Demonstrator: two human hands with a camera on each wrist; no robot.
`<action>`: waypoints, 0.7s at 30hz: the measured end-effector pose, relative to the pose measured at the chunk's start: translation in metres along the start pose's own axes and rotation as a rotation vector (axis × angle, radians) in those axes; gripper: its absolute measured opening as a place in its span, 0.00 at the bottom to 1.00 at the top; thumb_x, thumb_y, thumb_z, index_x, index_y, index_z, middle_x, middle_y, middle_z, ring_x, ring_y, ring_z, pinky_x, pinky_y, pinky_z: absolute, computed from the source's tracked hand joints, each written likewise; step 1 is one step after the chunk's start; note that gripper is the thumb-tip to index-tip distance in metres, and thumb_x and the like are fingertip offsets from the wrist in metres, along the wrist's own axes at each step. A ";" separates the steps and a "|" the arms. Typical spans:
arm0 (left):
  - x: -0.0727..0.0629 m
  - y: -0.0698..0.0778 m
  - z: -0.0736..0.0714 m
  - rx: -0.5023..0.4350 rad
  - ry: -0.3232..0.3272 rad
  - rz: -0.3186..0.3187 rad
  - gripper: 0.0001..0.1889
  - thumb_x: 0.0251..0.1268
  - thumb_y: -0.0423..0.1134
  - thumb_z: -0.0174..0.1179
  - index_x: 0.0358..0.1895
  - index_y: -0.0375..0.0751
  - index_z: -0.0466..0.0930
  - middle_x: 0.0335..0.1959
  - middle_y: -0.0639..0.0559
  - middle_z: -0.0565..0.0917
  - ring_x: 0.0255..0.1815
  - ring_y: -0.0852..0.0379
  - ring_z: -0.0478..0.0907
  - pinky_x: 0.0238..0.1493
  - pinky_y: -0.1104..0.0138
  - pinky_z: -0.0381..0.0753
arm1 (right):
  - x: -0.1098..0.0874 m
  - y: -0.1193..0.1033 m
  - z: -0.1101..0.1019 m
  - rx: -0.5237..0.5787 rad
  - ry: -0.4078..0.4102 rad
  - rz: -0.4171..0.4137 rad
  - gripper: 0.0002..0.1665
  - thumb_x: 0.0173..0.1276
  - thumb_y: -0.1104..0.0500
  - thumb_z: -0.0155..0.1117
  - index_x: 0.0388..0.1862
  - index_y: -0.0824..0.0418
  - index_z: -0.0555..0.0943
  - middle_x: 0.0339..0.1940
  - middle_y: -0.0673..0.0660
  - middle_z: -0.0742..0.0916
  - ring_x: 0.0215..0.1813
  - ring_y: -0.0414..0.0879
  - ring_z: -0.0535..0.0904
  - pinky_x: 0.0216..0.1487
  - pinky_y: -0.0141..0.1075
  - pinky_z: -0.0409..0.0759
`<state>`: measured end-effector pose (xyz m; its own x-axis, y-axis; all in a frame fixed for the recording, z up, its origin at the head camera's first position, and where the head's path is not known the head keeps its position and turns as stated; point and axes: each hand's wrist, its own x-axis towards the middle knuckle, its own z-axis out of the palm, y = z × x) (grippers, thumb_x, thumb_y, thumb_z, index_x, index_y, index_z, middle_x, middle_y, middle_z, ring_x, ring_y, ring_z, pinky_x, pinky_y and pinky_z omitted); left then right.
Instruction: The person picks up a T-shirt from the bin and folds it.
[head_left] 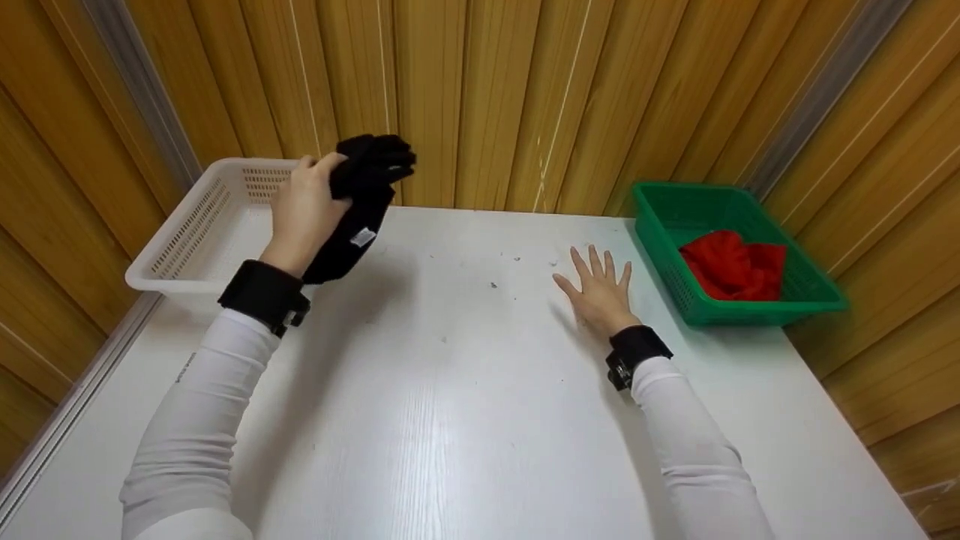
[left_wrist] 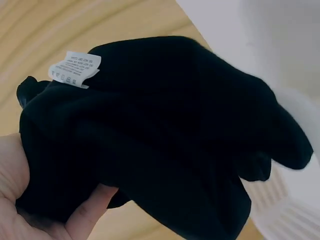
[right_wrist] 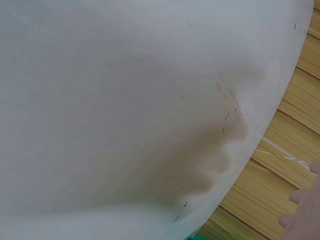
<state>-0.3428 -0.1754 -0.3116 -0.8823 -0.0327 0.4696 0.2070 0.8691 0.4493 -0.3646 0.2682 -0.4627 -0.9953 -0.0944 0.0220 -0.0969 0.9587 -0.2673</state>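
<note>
Left wrist: black cloth (left_wrist: pixel 150 120), bunched, white printed label (left_wrist: pixel 75 69) at edge.

Panelled wall (head_left: pixel 495 105): rises yellow-brown with wood grain, streaked with thin pale lines.
Grey strips (head_left: pixel 829 90): run down both rear corners.
Tabletop (head_left: pixel 480 360): spreads white and glossy, bears small dark specks (head_left: pixel 493 285) toward the far edge.
White basket (head_left: pixel 196 221): stands far left, slotted along its sides.
Green basket (head_left: pixel 739 313): stands far right.
Red cloth (head_left: pixel 731 266): lies crumpled inside the green basket.
</note>
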 end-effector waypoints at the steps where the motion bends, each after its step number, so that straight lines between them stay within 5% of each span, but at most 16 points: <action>1: -0.002 0.005 0.003 0.001 0.000 0.024 0.26 0.64 0.33 0.67 0.66 0.44 0.77 0.59 0.31 0.81 0.53 0.26 0.83 0.52 0.37 0.82 | 0.000 0.000 0.000 0.000 -0.001 0.000 0.48 0.80 0.28 0.36 0.87 0.50 0.43 0.88 0.65 0.45 0.87 0.66 0.32 0.80 0.68 0.20; 12: -0.027 0.047 0.028 0.054 -0.116 0.135 0.28 0.62 0.37 0.70 0.67 0.50 0.77 0.59 0.36 0.81 0.46 0.30 0.86 0.41 0.41 0.87 | 0.000 -0.002 -0.004 0.008 0.016 -0.005 0.47 0.80 0.29 0.37 0.87 0.52 0.44 0.88 0.66 0.47 0.87 0.68 0.33 0.80 0.68 0.21; 21: -0.052 0.073 0.063 -0.026 -0.289 0.183 0.30 0.61 0.38 0.71 0.68 0.49 0.76 0.57 0.37 0.82 0.51 0.33 0.85 0.49 0.42 0.86 | -0.002 0.005 -0.006 0.008 0.027 -0.008 0.47 0.81 0.31 0.38 0.87 0.53 0.44 0.87 0.67 0.47 0.87 0.69 0.34 0.79 0.70 0.21</action>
<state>-0.3087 -0.0789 -0.3509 -0.9120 0.2672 0.3112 0.3804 0.8348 0.3981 -0.3632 0.2752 -0.4582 -0.9943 -0.0947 0.0499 -0.1048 0.9558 -0.2747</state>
